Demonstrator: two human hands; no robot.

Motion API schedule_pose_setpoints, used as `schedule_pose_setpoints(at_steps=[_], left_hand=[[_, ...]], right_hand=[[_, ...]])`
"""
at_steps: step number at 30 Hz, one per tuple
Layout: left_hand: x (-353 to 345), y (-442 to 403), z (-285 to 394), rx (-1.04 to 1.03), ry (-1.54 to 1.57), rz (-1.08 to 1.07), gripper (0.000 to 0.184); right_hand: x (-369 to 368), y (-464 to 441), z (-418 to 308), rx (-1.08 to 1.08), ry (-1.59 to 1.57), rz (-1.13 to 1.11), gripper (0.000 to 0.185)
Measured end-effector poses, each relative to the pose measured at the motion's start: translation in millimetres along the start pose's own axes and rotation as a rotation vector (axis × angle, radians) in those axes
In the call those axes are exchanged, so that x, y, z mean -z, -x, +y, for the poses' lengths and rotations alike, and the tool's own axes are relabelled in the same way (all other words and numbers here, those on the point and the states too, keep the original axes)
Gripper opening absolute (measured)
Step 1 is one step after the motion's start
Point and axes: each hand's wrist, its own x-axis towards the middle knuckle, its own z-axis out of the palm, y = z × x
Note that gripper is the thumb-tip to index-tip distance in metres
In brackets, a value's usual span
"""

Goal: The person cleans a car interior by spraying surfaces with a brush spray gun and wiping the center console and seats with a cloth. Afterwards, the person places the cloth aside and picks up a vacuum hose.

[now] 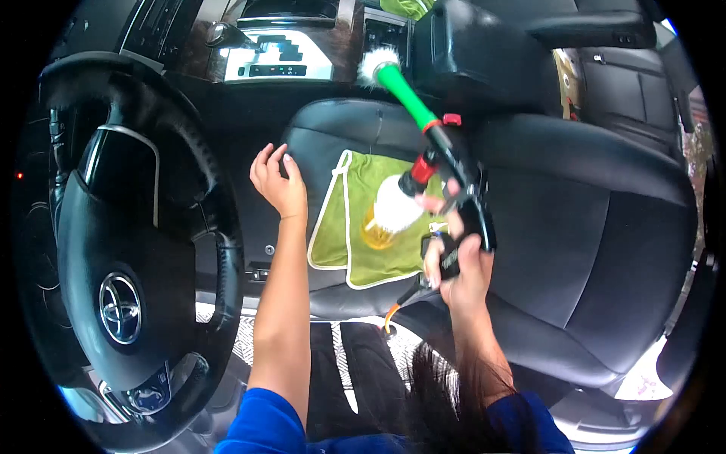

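My right hand [465,272] is wrapped round the black grip of an air cleaning gun [454,155]. Its green cone [406,94] ends in white bristles and points up and left, over the front of the centre armrest. Below the barrel is a clear bottle [380,227] with amber liquid and white foam, under a red and black collar. An orange hose [390,318] shows below the grip. Empty, with loosely bent fingers apart, my left hand [278,181] hovers by the front edge of the seat. Beneath the bottle, a green cloth [329,234] with white edging lies on the seat.
The steering wheel [219,250] stands close on the left. Along the top are the gear lever [221,35], the console panel [283,57] and the black armrest [484,64]. The black leather seat [544,250] stretches right. Another green cloth [408,6] shows at the top.
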Motion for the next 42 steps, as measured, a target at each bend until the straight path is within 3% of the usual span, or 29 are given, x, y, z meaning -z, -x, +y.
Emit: schedule_pose_setpoints(at_steps=[2,3,5,6,8,12,15,16,18,20,22,28,30,32,36,39,42], left_hand=[[22.1,4.1,16.1,0.197,0.473,-0.064,0.026],[42.8,3.9,52.7,0.473,0.786,-0.196,0.032],[92.7,-8.2,102.0,0.716,1.153,-0.794,0.049],[105.4,-6.6,120.4,0.819,1.433,-0.902,0.057],[116.9,-6.5,138.7,0.943,1.55,-0.986,0.053],[122.4,3.2,143.8,0.984,1.644,-1.07,0.043],[128.8,14.3,149.8,0.933,2.196,-1.066,0.048],[135.6,16.0,157.7,0.933,2.192,-1.069,0.048],[153.4,13.6,173.7,1.153,2.175,-1.011,0.051],[152.8,19.0,170.8,1.155,2.252,-1.049,0.052],[143.1,26.8,156.4,1.045,1.903,-1.156,0.051],[154.4,32.2,161.1,0.896,1.866,-1.182,0.047],[154.7,41.1,158.5,1.151,1.896,-1.245,0.045],[152.3,48.1,160.8,1.018,1.711,-1.164,0.043],[150.1,49.7,156.1,1.118,1.839,-1.259,0.043],[143.0,59.8,150.4,1.151,2.037,-1.3,0.044],[139.2,64.1,146.5,1.146,2.181,-1.343,0.047]], right_hand=[[-0.2,34.1,3.3,-0.049,-0.006,-0.012,0.084],[-0.1,48.2,6.3,-0.069,0.008,-0.006,0.089],[-2.9,77.1,8.1,-0.123,0.029,0.01,0.097],[-5.2,86.9,10.1,-0.12,0.036,0.01,0.098],[-13.5,104.6,3.7,-0.157,0.033,0.057,0.09],[-15.8,127.8,-3.7,-0.13,0.019,0.09,0.091],[-18.7,134.5,-8.3,-0.11,-0.053,0.081,0.093],[-20.3,135.4,-9.4,-0.103,-0.076,0.074,0.094],[-24.7,137.1,-10.0,-0.121,-0.17,0.156,0.094],[-15.6,141.3,-4.7,-0.139,-0.199,0.14,0.094],[-7.9,147.7,2.1,-0.168,-0.165,0.06,0.104],[1.6,157.4,2.1,-0.111,-0.161,0.054,0.102],[8.4,162.9,6.5,-0.127,-0.104,0.074,0.101],[8.2,167.5,7.9,-0.16,-0.077,0.093,0.1],[0.7,165.2,-7.1,-0.181,-0.085,0.096,0.096],[7.8,170.4,-3.0,-0.199,-0.296,-0.057,0.095],[6.0,178.1,0.4,-0.203,-0.371,-0.044,0.095]])
